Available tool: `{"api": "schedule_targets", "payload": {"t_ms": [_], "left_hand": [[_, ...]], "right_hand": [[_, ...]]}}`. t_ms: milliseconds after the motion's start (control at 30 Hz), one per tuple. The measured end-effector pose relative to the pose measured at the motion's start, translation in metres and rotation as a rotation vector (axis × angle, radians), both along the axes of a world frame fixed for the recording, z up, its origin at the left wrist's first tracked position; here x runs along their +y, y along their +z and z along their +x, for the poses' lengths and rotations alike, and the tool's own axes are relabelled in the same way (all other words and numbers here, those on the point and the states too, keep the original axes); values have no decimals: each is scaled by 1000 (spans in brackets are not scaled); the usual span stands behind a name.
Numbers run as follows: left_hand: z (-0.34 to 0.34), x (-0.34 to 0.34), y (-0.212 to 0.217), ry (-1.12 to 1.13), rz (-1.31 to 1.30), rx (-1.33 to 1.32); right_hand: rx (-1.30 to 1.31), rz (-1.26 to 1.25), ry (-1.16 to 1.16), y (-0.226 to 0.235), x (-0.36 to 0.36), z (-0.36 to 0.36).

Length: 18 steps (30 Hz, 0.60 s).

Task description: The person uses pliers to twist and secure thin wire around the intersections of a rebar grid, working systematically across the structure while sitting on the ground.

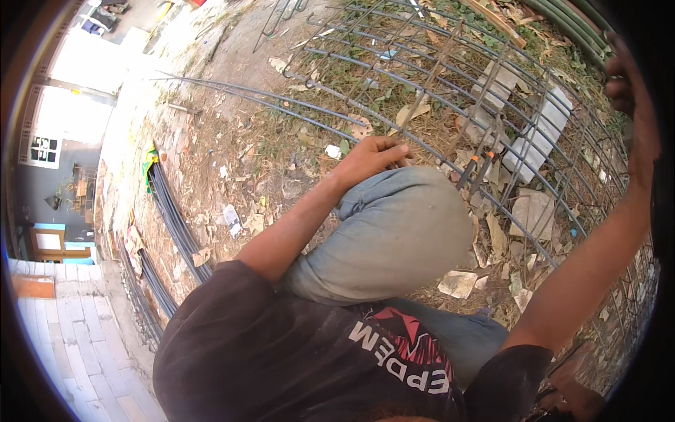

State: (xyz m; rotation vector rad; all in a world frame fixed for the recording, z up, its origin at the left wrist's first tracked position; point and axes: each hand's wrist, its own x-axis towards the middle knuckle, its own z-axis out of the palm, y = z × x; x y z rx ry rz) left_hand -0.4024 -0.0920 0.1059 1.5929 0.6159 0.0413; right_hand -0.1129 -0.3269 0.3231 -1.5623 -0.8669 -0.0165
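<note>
My left hand [374,160] is closed beside my bent knee, its fingers curled and pressed together. Whatever it may hold is hidden. Stretched out at the far right, my right hand [624,88] is dark against the picture's rim. Its fingers are loosely bent and apart, and nothing shows in them. Between the hands lies a mesh of steel reinforcing bars [436,95], crossed and joined into a grid. A pair of pincers with orange-marked handles [478,169] rests on the bars, to the right of my knee, touched by neither hand.
White blocks [541,133] and a broken slab [532,214] sit under the mesh among dry leaves. Loose long bars [281,109] reach leftward. Bundled dark rods [172,214] lie on the dirt at left, near a paved strip [77,337]. Green pipes [573,24] run along the far right.
</note>
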Motion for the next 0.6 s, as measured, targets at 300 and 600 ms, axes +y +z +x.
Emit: {"api": "schedule_targets", "payload": {"t_ms": [300, 600], "left_hand": [[11, -48, 111, 84, 1, -130], [78, -156, 152, -821, 148, -483]], "right_hand": [[-178, 209, -260, 11, -141, 44], [-318, 487, -1005, 48, -272, -16]]}}
